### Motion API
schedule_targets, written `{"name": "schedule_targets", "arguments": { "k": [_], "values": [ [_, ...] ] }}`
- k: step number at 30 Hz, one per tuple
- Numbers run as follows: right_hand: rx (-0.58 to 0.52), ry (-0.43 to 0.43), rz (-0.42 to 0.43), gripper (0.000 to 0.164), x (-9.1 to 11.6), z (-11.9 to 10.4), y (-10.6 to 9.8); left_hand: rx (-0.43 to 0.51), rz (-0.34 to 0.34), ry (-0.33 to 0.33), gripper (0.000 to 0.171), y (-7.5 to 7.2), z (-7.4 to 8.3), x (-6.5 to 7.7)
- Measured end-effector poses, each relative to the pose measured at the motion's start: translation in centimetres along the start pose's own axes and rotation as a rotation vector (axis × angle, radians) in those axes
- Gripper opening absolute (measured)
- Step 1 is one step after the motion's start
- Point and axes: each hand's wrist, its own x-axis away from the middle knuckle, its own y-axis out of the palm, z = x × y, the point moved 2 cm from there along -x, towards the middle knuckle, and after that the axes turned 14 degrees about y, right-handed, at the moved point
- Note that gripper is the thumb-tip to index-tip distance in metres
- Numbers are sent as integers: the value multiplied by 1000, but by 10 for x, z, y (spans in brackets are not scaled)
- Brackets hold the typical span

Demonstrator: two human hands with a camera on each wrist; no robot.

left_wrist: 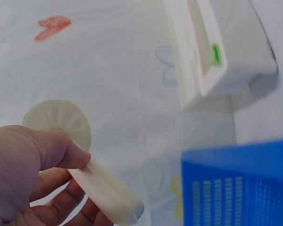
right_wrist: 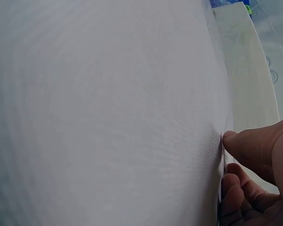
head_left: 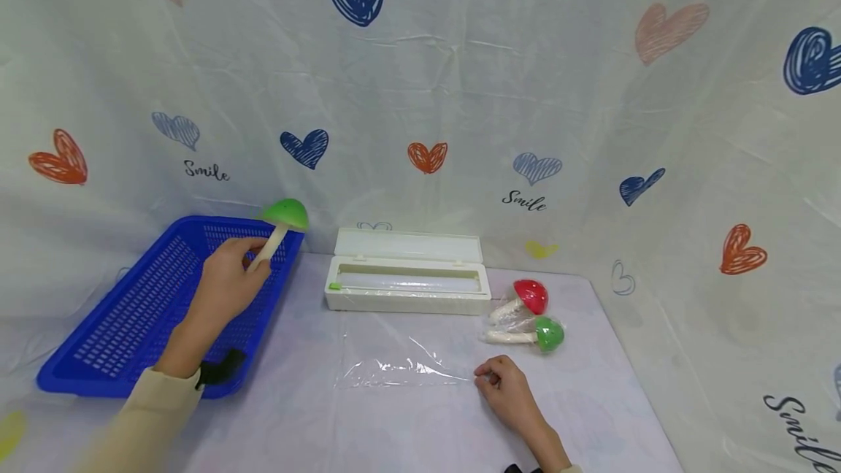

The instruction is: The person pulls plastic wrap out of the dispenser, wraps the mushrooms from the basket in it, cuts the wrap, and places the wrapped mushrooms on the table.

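Observation:
My left hand [head_left: 230, 279] pinches the pale stem of a green-capped toy mushroom [head_left: 286, 215] above the blue basket. In the left wrist view, thumb and fingers of the left hand [left_wrist: 42, 160] grip the stem [left_wrist: 104, 188]. A sheet of clear plastic wrap [head_left: 401, 367] stretches over the table from a white wrap dispenser [head_left: 407, 303] with its lid raised. At the sheet's near right corner, my right hand [head_left: 512, 396] pinches the edge. The right wrist view shows the right hand [right_wrist: 254, 174] with thumb and fingertips close together at that edge.
A blue perforated basket [head_left: 141, 312] stands at the left. Right of the dispenser lie a red-capped toy mushroom [head_left: 531, 296] and a green-capped one [head_left: 549, 334], both in clear wrap. A heart-printed sheet [head_left: 453, 93] hangs behind and to the right of the table.

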Motion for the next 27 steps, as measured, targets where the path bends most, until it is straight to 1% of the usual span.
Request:
{"name": "schedule_targets", "arguments": {
  "k": [6, 8, 11, 19, 22, 27],
  "values": [
    [20, -12, -14, 16, 1, 1, 0, 27, -3, 15, 36, 23, 20, 5],
    [28, -14, -28, 16, 1, 1, -1, 37, 4, 18, 35, 33, 26, 7],
    [37, 8, -54, 18, 1, 1, -1, 59, 4, 16, 33, 50, 34, 10],
    [34, 2, -50, 19, 1, 1, 0, 199, -19, 24, 34, 98, 52, 19],
    [25, -2, -46, 20, 1, 1, 0, 232, -45, 33, 34, 115, 58, 23],
    [13, -39, -27, 25, 1, 3, 0, 294, -91, 48, 35, 141, 70, 29]
  ]
}}
